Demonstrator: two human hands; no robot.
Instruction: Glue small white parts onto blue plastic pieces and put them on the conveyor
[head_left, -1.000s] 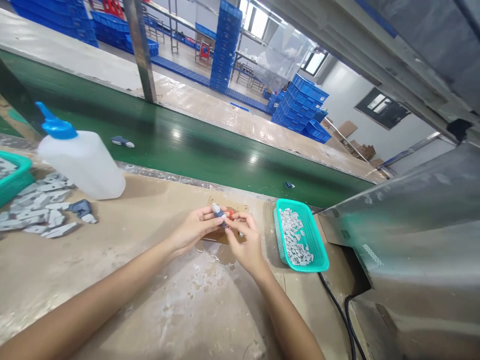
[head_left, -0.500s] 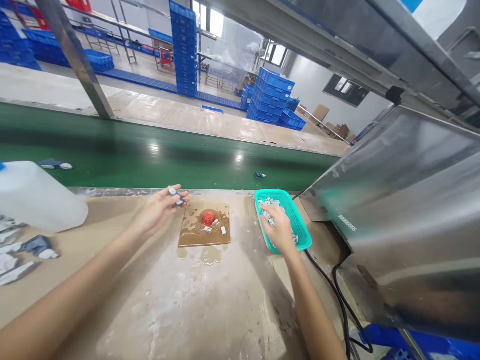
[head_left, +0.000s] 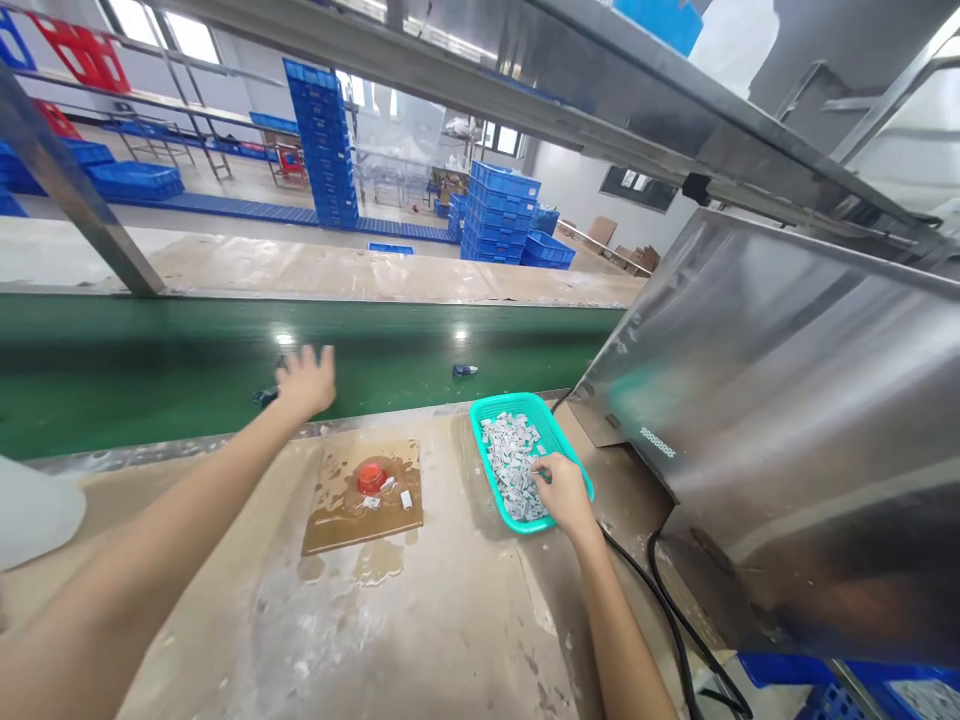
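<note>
My left hand (head_left: 307,385) is stretched over the green conveyor belt (head_left: 390,345), fingers spread, nothing in it. Beside it on the belt lies a small dark piece (head_left: 264,398), partly covered by the hand. Over the turquoise basket (head_left: 478,440), my right hand (head_left: 561,492) has thumb and fingertips pinched together; whether a piece is between them I cannot make out. Many small white-grey pieces (head_left: 514,460) fill the basket's bottom. On a wet brown board (head_left: 337,535) sits a round red object (head_left: 370,479), with a few small white pieces (head_left: 406,499) around it.
Another dark blue and white piece (head_left: 465,370) lies on the belt. A white plastic jug (head_left: 37,510) stands at the left edge. To the right are a large steel housing (head_left: 780,430) and black cables (head_left: 660,590). Blue crates (head_left: 499,215) are stacked beyond the belt.
My left hand has gone forward over the belt and let go of the dark and white piece it held. My right hand's fingers have closed at the basket. The view has shifted right.
</note>
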